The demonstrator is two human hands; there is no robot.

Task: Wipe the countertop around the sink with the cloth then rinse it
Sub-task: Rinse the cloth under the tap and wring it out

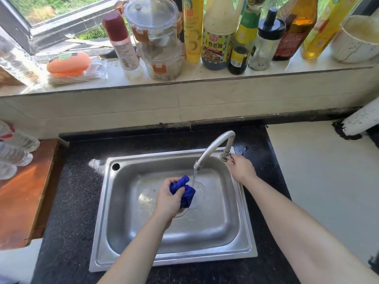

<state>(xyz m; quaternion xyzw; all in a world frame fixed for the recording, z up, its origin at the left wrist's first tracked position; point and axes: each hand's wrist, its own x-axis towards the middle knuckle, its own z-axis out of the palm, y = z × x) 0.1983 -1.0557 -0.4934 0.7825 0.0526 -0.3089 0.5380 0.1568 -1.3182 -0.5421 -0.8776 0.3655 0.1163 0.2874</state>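
A crumpled blue cloth (184,191) is bunched in my left hand (169,198), held over the middle of the steel sink (102,232), just left of the water stream. Water runs from the curved metal faucet (213,146) onto the basin floor beside the cloth. My right hand (241,168) grips the tap handle at the faucet's base, at the sink's back right corner. The black speckled countertop (71,201) surrounds the sink, with a few water drops behind the faucet.
A wooden board (22,191) with clear plastic bottles (14,152) lies to the left. The windowsill above holds sauce bottles (215,44), stacked clear containers (158,37) and an orange soap (68,62). A white surface (328,181) lies to the right, with a white pipe (363,117) at its back.
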